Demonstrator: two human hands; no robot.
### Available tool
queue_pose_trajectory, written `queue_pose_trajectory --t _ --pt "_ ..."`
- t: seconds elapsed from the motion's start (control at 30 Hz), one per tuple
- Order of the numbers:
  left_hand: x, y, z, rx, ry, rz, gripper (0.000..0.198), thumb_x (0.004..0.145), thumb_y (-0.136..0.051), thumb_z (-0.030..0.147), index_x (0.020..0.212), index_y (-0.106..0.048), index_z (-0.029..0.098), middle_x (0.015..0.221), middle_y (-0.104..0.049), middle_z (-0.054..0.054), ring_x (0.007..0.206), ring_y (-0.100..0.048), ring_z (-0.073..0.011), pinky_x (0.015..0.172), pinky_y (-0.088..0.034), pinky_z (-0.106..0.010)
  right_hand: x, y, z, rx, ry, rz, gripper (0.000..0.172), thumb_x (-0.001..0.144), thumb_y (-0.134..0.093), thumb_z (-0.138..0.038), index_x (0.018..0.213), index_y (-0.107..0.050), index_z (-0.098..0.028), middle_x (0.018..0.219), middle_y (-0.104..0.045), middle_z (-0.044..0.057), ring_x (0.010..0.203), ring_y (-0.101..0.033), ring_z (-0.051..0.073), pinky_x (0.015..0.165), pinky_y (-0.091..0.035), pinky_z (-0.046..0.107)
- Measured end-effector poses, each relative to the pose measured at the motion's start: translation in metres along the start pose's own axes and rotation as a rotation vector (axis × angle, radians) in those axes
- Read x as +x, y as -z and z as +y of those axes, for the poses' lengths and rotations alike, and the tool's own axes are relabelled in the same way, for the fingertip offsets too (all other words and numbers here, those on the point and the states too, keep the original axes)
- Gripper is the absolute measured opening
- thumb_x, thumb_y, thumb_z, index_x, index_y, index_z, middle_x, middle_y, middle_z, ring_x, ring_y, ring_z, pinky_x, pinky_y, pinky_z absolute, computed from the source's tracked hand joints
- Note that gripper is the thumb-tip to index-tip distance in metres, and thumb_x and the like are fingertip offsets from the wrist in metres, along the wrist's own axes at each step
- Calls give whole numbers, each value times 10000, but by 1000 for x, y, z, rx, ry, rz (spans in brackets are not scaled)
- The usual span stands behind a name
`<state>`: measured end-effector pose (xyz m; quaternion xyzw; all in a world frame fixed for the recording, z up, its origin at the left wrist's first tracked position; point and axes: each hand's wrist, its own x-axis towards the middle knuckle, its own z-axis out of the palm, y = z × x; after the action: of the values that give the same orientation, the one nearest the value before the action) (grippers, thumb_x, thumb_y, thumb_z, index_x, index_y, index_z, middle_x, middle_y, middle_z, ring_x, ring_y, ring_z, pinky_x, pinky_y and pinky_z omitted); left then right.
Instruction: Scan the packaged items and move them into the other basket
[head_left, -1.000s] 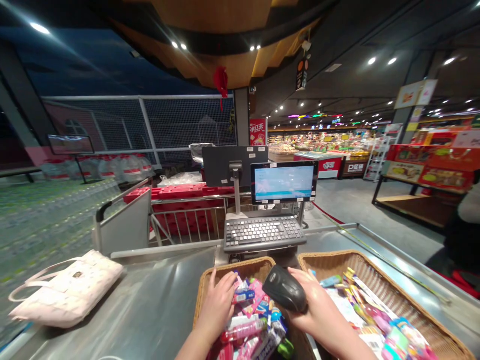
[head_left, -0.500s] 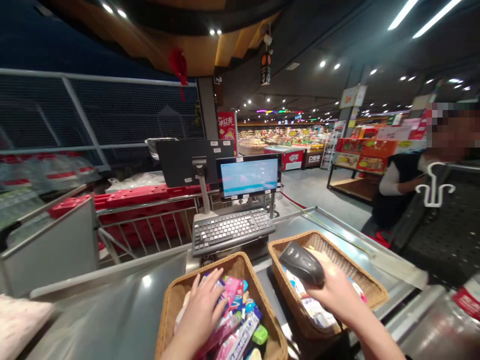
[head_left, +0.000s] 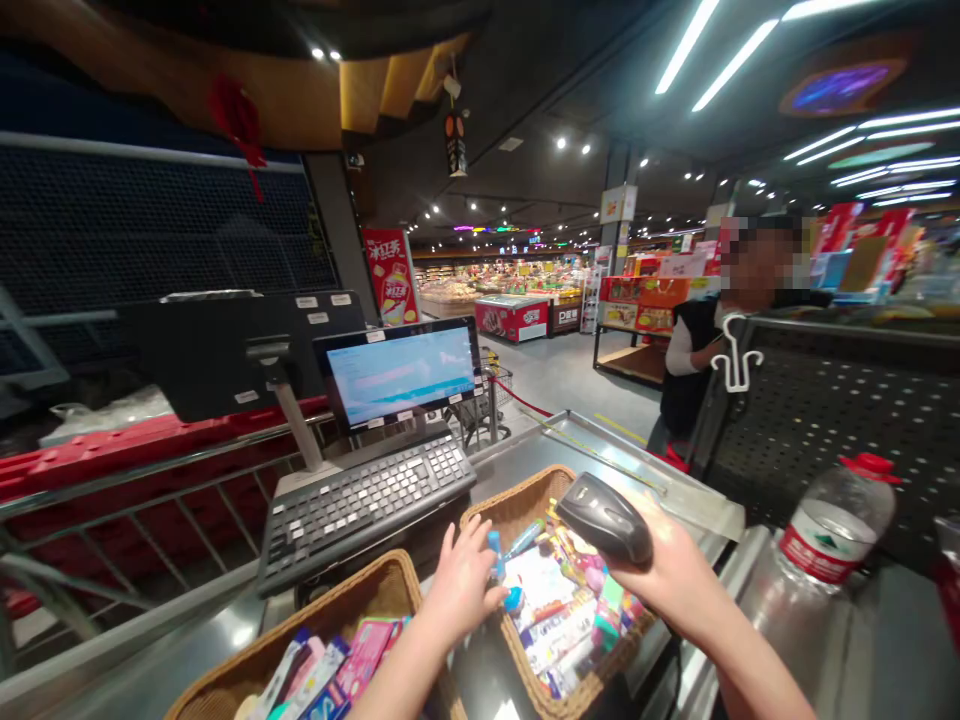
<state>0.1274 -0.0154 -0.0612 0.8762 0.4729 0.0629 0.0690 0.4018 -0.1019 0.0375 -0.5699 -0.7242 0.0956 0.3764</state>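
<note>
My right hand (head_left: 675,570) grips a black handheld barcode scanner (head_left: 604,518) over the right wicker basket (head_left: 551,690). In that basket lie white-and-blue packets (head_left: 551,600), colourful wrapped items and a green-and-pink item (head_left: 609,608). My left hand (head_left: 466,578) reaches to the basket's left rim, its fingers apart. Just beyond its fingertips is a small blue item (head_left: 513,599); whether they touch, I cannot tell. Below my left forearm, the left wicker basket (head_left: 397,575) holds pink boxes (head_left: 369,650) and several long toothpaste-like cartons (head_left: 319,668).
A black keyboard (head_left: 367,500) and a lit monitor (head_left: 405,372) stand behind the baskets on the metal counter (head_left: 585,455). To the right is a large clear bottle with a red cap (head_left: 840,520). Another person (head_left: 686,360) stands behind a dark perforated panel (head_left: 847,400).
My left hand has left the left basket and moved right to the right basket's rim. The view has turned right. The scanner stays in my right hand over the right basket.
</note>
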Motion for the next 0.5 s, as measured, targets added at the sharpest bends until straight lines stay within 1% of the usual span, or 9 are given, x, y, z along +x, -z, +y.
queue_pose_trajectory --t 0.07,0.13,0.2,0.23,0.27,0.33,0.4,0.43,0.5 --pt "29 -12 11 62 -12 -110 496 705 -756 541 1050 -741 185 1556 -405 -173 1499 -231 -352 1205 -88 -621 4 3 11 16 -13 -7 515 741 -641 -296 1246 -646 -198 1316 -656 144 1254 -565 378 1135 -331 620" --pt "55 -31 20 156 -47 -220 654 647 -778 584 1123 -733 138 1558 -374 -221 1505 -192 -381 1204 -66 -627 10 5 22 37 -22 -21 521 728 -646 -281 1242 -643 -202 1318 -654 142 1288 -542 378 1165 -277 637" --pt "76 -58 24 280 -130 -322 753 598 -821 548 1199 -702 111 1549 -368 -248 1504 -175 -402 1203 -18 -632 15 6 32 59 -29 -31 521 719 -652 -271 1236 -641 -207 1316 -652 141 1309 -527 373 1179 -251 643" --pt "85 -74 25 335 -175 -361 816 549 -859 518 1227 -685 99 1522 -402 -266 1497 -185 -419 1198 19 -637 18 6 38 70 -32 -35 519 717 -654 -269 1232 -641 -208 1313 -653 142 1313 -525 371 1180 -252 644" --pt "92 -90 26 368 -226 -384 815 529 -878 494 1218 -694 101 1473 -473 -265 1487 -204 -430 1196 60 -631 20 7 43 81 -34 -37 518 715 -656 -269 1229 -641 -207 1310 -652 146 1315 -524 369 1177 -262 643" --pt "103 -120 26 360 -281 -388 631 601 -856 431 1158 -737 160 1363 -609 -211 1468 -267 -415 1200 102 -601 25 7 52 97 -39 -38 510 713 -656 -269 1218 -643 -200 1298 -656 153 1320 -522 366 1171 -283 640" --pt "111 -140 26 339 -259 -384 420 756 -747 356 1143 -747 193 1268 -686 -168 1439 -347 -368 1220 58 -572 30 8 61 107 -45 -42 500 711 -648 -261 1206 -648 -198 1285 -662 155 1326 -518 363 1171 -289 635" --pt "114 -146 26 332 -245 -382 359 802 -695 320 1139 -749 208 1238 -705 -151 1426 -372 -350 1226 35 -564 33 8 65 111 -48 -47 498 709 -644 -255 1204 -650 -198 1280 -666 154 1328 -517 362 1171 -291 633" --pt "119 -150 23 329 -231 -384 307 818 -659 275 1102 -762 219 1194 -728 -136 1405 -399 -341 1228 13 -568 39 8 72 115 -55 -58 502 704 -643 -249 1203 -653 -196 1270 -673 151 1325 -521 361 1170 -296 633"
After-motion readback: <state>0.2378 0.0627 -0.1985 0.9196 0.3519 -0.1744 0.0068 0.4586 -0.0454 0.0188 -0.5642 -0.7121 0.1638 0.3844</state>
